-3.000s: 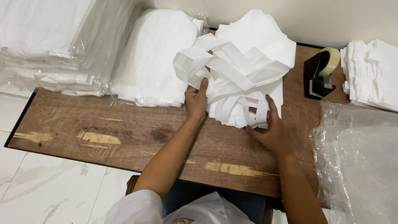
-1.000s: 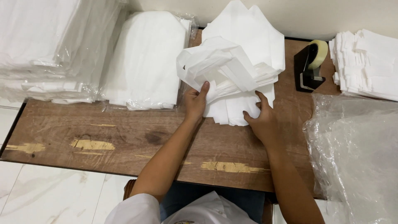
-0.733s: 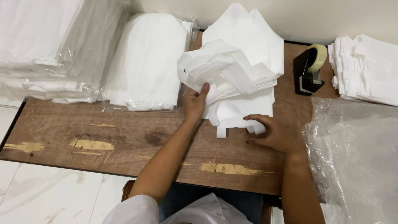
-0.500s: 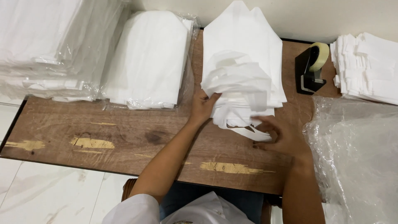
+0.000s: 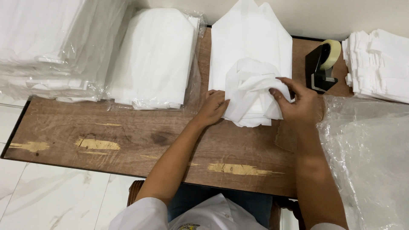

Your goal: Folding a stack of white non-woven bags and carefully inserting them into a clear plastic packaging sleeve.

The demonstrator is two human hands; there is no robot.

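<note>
**Worn wooden table against a pale wall**

Wooden tabletop point(image 5: 128, 136), dark brown grain, veneer chipped to pale patches along the near edge. Far edge sits against a plain cream wall point(image 5: 341, 17). Floor point(image 5: 47, 200) below at left: white marble-look tiles, faint grey veining, thin grout lines. Part of a brown wooden chair point(image 5: 135, 189) shows under the near edge. Light even and soft; shadows weak.

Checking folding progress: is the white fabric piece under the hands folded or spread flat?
Folded, loosely bunched: the white fabric piece lies in a crumpled bundle, gripped by left hand and right hand.
</note>
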